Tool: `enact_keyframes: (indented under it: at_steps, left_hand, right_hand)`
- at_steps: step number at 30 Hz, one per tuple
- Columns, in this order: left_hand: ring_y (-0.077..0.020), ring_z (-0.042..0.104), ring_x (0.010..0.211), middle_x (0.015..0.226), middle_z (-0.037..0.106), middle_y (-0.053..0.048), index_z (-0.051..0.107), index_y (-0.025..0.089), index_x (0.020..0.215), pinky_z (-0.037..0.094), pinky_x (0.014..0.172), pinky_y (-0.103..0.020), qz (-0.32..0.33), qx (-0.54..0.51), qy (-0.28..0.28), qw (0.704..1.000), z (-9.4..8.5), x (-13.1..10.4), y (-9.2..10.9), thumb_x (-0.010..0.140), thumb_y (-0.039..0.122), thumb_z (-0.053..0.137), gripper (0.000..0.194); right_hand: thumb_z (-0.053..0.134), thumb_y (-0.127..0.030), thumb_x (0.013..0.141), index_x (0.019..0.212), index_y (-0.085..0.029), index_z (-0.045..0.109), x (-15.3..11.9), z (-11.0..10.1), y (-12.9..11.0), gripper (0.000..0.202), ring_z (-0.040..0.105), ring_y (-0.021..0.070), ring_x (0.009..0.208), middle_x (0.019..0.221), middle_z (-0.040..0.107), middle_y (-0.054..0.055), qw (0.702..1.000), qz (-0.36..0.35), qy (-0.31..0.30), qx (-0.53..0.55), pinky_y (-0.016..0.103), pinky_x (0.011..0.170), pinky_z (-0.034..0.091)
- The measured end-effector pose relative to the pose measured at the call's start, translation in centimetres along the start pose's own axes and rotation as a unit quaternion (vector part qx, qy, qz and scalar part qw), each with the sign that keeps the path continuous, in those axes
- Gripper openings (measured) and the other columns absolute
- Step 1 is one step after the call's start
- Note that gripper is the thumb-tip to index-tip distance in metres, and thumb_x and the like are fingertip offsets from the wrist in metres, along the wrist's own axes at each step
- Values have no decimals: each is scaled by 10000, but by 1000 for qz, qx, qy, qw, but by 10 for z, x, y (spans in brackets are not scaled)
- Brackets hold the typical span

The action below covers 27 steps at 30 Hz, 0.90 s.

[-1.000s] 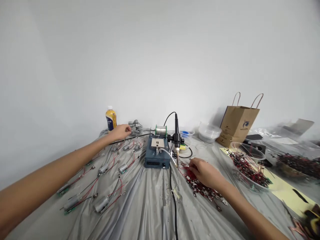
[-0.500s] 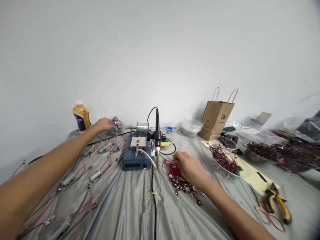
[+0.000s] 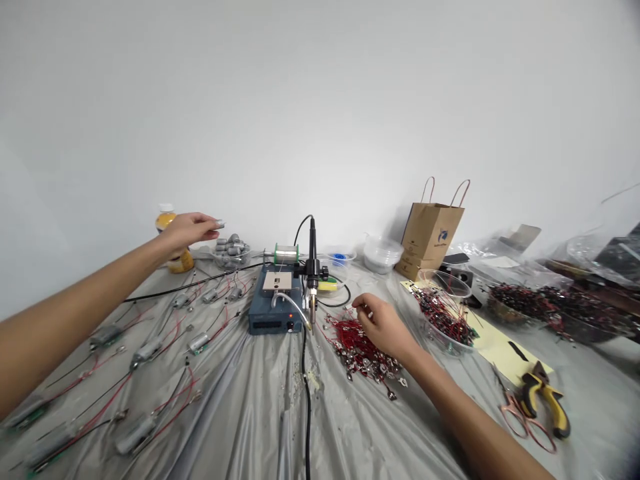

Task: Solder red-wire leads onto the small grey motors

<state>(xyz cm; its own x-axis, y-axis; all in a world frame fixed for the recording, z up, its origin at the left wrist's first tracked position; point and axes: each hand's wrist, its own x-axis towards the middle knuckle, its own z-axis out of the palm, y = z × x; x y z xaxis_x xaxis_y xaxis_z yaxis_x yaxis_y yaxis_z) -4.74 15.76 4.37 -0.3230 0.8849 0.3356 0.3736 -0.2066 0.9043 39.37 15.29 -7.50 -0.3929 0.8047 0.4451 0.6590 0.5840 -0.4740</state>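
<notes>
My left hand [image 3: 193, 230] is raised at the back left, its fingertips closed on a small silver motor [image 3: 221, 224]. Just below and to the right of it stands a clear bowl heaped with similar grey motors [image 3: 233, 248]. My right hand [image 3: 379, 321] hovers over a loose pile of short red wires with metal terminals [image 3: 357, 350]. Its thumb and forefinger are pinched together, and what lies between them is too small to make out. Between the hands, a soldering iron [image 3: 313, 250] points tip-down in a holder beside a blue soldering station [image 3: 273, 303].
Several motors with red and black wires [image 3: 147, 352] lie across the left of the grey cloth. A solder spool [image 3: 286, 254] sits behind the station. On the right are a bowl of wired parts [image 3: 445, 320], scissors [image 3: 523, 417], pliers [image 3: 545, 400] and a paper bag [image 3: 430, 233].
My left hand has risen from the bowl of motors with one motor in its fingers. My right hand stays at the red wire pile, fingers lifted slightly. The view has shifted a little.
</notes>
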Motion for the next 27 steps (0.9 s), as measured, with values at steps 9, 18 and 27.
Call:
enact_keyframes:
  at_steps: [9, 18, 27]
  left_hand:
    - [-170, 722, 973, 1067, 697, -60, 665, 155, 1118, 633, 808, -198, -176, -354, -23, 918, 21, -199, -9, 798, 22, 726, 353]
    - [-159, 656, 930, 1071, 619, -25, 709, 244, 1133, 591, 773, -230, -229, -341, -193, 891, 70, -251, -15, 811, 278, 802, 337]
    - [-118, 652, 750, 834, 654, -11, 730, 216, 1046, 544, 658, -195, -228, -332, -221, 888, 92, -225, -14, 870, 335, 743, 214]
  right_hand:
    - [480, -351, 980, 977, -196, 613, -3, 5, -2, 204, 577, 161, 720, 849, 673, 29, 998, 18, 18, 54, 276, 661, 407]
    - [503, -334, 958, 954, -182, 618, -5, 5, -8, 190, 555, 152, 701, 799, 652, 16, 996, 24, 29, 79, 267, 653, 386]
    - [496, -348, 948, 909, -179, 588, -5, 9, -6, 196, 480, 139, 639, 704, 572, -3, 992, 41, 52, 104, 251, 601, 346]
